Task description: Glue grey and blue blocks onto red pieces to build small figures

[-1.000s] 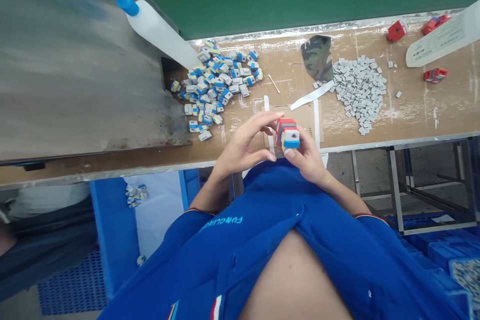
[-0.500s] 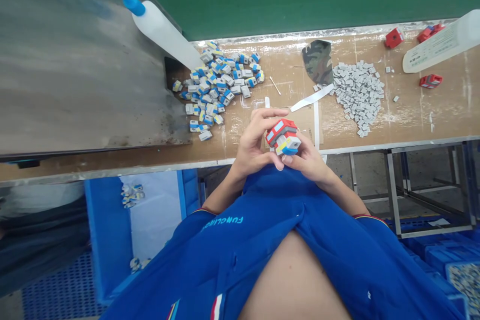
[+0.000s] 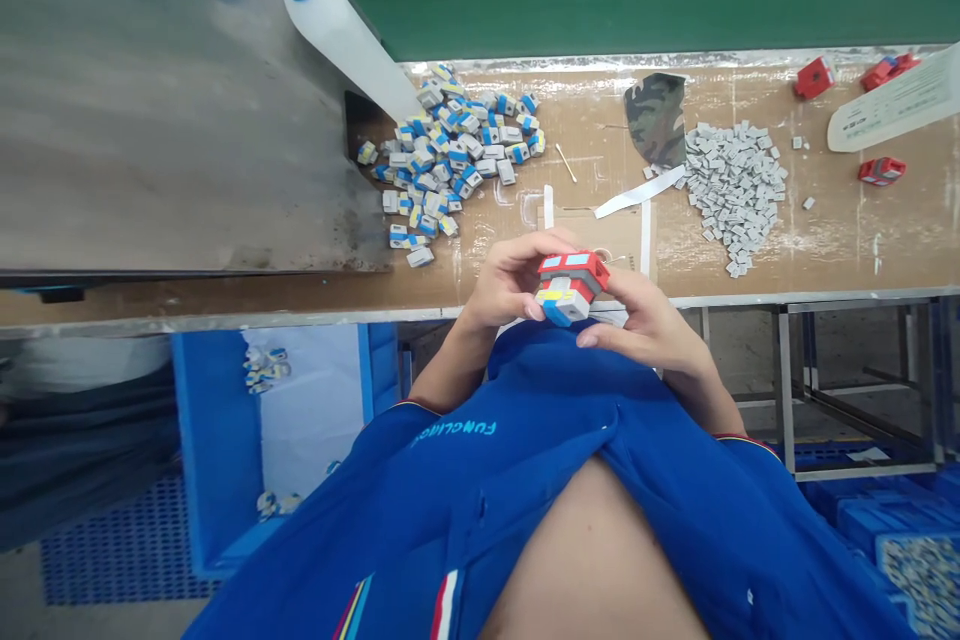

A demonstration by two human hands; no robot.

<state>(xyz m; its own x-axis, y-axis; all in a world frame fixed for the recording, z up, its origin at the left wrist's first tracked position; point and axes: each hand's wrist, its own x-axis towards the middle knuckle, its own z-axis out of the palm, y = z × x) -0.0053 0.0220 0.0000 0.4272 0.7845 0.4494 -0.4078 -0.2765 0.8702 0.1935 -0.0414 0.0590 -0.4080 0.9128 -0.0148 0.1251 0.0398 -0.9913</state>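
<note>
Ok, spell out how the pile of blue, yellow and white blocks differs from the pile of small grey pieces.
The block pile mixes blue, yellow and white; the grey pile is one plain colour. The blocks are chunky, while the grey pieces are smaller. The block pile lies by the blue-nozzled bottle; the grey pile lies beside the camouflage cloth. Both are loose heaps.

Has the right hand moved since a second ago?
Yes: the right hand has shifted toward the picture's right, judged against the right-hand white tape strip.
</note>
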